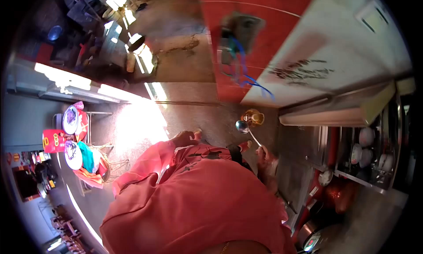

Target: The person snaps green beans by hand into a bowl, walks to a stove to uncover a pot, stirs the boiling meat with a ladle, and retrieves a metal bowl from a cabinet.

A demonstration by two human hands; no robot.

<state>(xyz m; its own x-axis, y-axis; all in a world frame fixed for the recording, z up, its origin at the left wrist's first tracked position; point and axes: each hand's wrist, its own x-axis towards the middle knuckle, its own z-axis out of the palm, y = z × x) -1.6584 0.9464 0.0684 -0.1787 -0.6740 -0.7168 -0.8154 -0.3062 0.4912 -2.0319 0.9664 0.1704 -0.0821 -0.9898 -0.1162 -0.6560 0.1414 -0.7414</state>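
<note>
The right hand is closed around the handle of a metal ladle, held out over the floor. The left hand hangs low in front of the body, fingers loosely curled; whether it holds anything, I cannot tell. The ladle is already picked up and not set down; it appears to be mid-carry, though its contents, if any, are too small to make out. An amber container is just beside the ladle's bowl; I cannot tell if they touch.

Below is the wearer's red shirt. To the right, bowls sit in a metal rack, apart from the ladle. Far left, folding chairs bear two white dishes with something purple in them, beside a red bag. Ahead, blue wires hang against a red-and-white panel.
</note>
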